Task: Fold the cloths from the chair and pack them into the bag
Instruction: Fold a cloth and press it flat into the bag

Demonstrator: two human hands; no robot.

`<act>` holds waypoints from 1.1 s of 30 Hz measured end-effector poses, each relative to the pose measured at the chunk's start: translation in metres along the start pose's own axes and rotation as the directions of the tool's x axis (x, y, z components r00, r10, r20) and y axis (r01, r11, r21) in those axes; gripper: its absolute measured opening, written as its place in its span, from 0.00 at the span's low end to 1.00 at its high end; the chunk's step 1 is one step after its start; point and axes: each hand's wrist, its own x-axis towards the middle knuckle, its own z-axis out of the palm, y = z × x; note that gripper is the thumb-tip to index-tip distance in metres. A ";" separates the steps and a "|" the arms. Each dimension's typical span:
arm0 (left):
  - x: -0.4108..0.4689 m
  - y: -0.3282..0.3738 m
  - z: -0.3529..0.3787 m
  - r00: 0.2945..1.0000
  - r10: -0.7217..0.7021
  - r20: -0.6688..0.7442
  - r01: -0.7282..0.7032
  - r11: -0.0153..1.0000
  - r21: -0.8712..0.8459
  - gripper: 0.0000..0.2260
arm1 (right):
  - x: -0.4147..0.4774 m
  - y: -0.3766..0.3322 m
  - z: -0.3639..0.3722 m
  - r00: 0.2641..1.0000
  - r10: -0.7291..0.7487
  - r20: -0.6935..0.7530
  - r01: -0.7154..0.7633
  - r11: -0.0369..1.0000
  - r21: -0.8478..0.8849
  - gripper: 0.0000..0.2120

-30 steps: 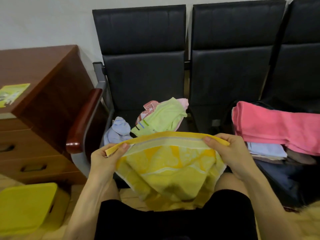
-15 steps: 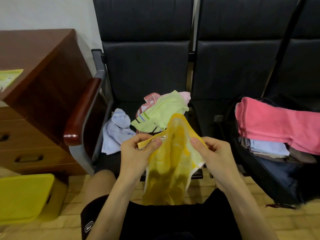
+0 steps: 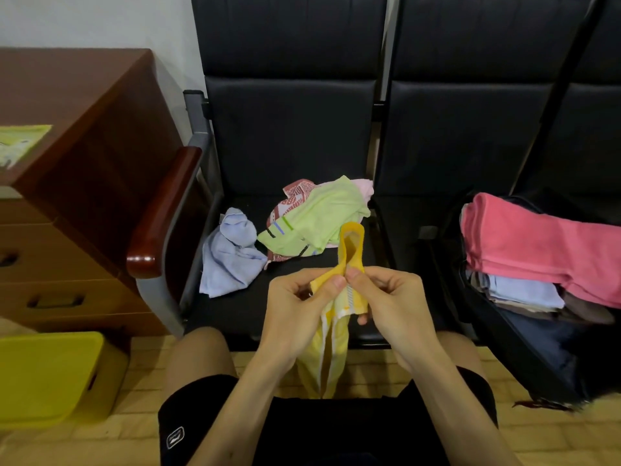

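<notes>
A yellow cloth (image 3: 331, 344) hangs folded in half between my knees, its top edge looping up above my fingers. My left hand (image 3: 299, 311) and my right hand (image 3: 389, 304) pinch its two top corners together, thumbs touching. On the black chair seat (image 3: 248, 307) lie a crumpled light blue cloth (image 3: 228, 260), a light green cloth (image 3: 322, 216) and a red-patterned cloth (image 3: 294, 196) under it, with a bit of pink cloth behind. The dark bag (image 3: 537, 351) stands open at the right, holding a folded pink cloth (image 3: 537, 243) on top of other folded cloths.
A brown wooden drawer cabinet (image 3: 77, 196) stands left of the chair, whose wooden armrest (image 3: 161, 213) juts forward. A yellow plastic box (image 3: 47, 375) sits on the tiled floor at the lower left. More black seats run to the right.
My hands have come together from wide apart, bringing the yellow cloth's two top corners to meet so it now hangs folded in half. The view has tilted down.
</notes>
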 end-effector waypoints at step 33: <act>0.059 0.083 -0.057 0.939 0.298 0.170 -0.332 0.913 0.235 0.07 | 0.057 -0.069 -0.055 0.912 -0.246 0.327 0.223 0.969 0.108 0.14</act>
